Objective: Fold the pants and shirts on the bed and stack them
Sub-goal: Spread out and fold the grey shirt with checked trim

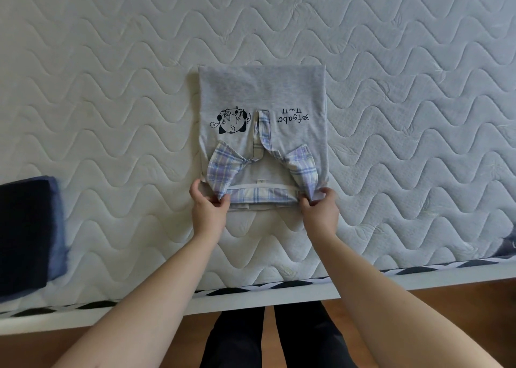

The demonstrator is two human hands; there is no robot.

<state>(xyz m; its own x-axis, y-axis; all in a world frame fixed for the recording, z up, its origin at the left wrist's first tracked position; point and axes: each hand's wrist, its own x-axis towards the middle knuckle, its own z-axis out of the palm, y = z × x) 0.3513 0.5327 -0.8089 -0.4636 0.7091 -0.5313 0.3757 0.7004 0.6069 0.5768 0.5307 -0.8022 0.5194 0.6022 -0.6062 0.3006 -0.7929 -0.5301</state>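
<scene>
**Q:** What does the figure show?

**A:** A grey shirt (pixel 262 94) lying flat on the quilted mattress (pixel 111 88), already narrowed to a rectangle, its plaid collar (pixel 259 194) at the edge nearest me. My left hand (pixel 209 205) pinches the collar-side corner between thumb and fingertips; my right hand (pixel 321 204) pinches the opposite corner the same way. Both sets of fingers are pressed together on fabric, none spread.

**Q:** How is this step done well?

**A:** In my judgement, the step in hand is the crosswise fold. I would lift both corners together and level, carry them away from me to meet the far hem beyond my fingertips, and keep the side edges aligned so the rectangle stays square. The collar points should stay tucked flat, or they will bulk up the fold.

**Q:** Is any writing legible?

**A:** Beyond my right fingers, upside down to me, black print reads roughly "efgabc" with small marks under it; I cannot read those reliably. Beyond my left fingers sits a black cartoon figure. A small tag inside the neck appears to read "S".

**Q:** And the stack?

**A:** A dark blue folded pile (pixel 28 233) lies well to the left of my left hand, near the bed's edge.
</scene>
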